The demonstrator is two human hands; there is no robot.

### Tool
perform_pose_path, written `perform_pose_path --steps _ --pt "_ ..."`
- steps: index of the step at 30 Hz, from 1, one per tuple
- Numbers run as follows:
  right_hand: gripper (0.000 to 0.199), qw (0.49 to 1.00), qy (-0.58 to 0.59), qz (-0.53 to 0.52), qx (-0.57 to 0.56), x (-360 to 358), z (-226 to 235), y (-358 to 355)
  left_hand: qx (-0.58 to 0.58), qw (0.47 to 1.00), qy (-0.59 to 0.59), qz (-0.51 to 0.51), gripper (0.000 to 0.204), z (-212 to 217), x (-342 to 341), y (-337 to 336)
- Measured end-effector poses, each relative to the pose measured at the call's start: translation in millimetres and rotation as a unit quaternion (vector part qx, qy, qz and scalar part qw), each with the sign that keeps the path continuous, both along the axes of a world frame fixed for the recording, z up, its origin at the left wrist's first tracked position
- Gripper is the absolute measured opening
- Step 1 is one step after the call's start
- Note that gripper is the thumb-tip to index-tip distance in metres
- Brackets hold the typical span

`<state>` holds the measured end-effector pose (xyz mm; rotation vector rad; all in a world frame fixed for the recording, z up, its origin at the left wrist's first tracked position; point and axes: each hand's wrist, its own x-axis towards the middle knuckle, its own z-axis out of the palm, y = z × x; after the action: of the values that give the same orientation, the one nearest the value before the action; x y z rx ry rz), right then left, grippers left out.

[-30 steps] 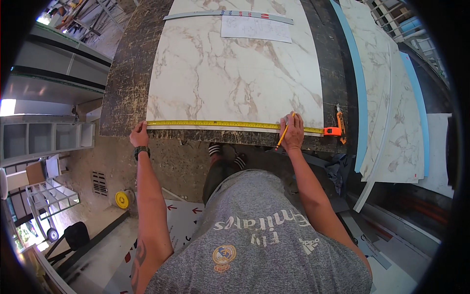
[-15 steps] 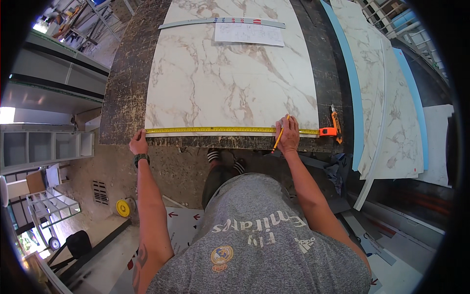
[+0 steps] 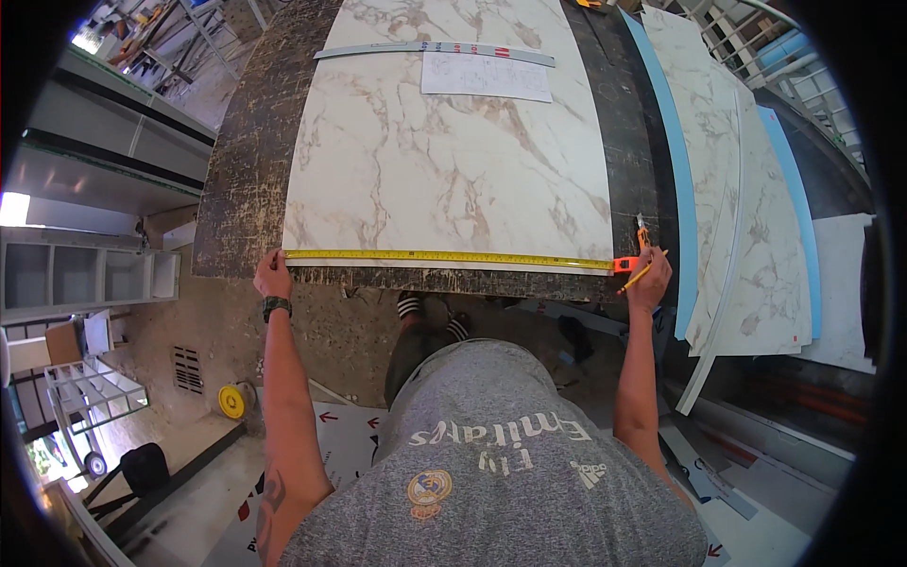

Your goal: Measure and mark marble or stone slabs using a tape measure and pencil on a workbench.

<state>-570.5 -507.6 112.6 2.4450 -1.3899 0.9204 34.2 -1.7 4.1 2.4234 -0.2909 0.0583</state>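
A yellow tape measure (image 3: 444, 255) is stretched flat along the near edge of a glossy marble-patterned slab (image 3: 444, 161), which lies on a dark, scuffed worktable (image 3: 241, 189). The left hand (image 3: 272, 277) pinches the tape's free end at the slab's left corner. The right hand (image 3: 650, 279) grips a yellow pencil (image 3: 641, 275) beside the orange tape case (image 3: 624, 265). A white paper sheet (image 3: 487, 76) and a long grey straightedge (image 3: 435, 49) rest at the far end.
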Motion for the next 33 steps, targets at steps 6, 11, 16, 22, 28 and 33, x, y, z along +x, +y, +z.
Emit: perform_pose_path --steps 6,11,16,22,28,33 --pt "0.033 0.997 0.019 0.005 0.076 -5.4 -4.8 5.1 0.03 0.997 -0.042 -0.051 0.02 -3.4 1.8 1.6" --pt "0.041 0.99 0.01 0.006 0.141 2.4 -4.7 14.7 0.071 0.99 -0.086 -0.083 0.021 -3.0 1.7 3.9" --pt "0.044 0.986 0.029 -0.006 0.165 1.0 -1.1 15.9 0.079 0.987 -0.087 -0.108 0.022 0.2 0.3 0.0" --pt "0.042 0.984 0.027 -0.005 0.175 2.7 -5.8 14.2 0.091 0.98 -0.099 -0.144 0.022 -1.1 5.6 6.9" --pt "0.042 0.987 0.021 -0.002 0.16 2.1 -10.0 15.5 0.081 0.982 -0.067 -0.159 0.019 2.0 9.3 7.1" --pt "0.042 0.986 0.023 0.002 0.163 0.4 -12.0 13.2 0.094 0.974 -0.02 -0.203 0.015 9.8 26.5 13.1"
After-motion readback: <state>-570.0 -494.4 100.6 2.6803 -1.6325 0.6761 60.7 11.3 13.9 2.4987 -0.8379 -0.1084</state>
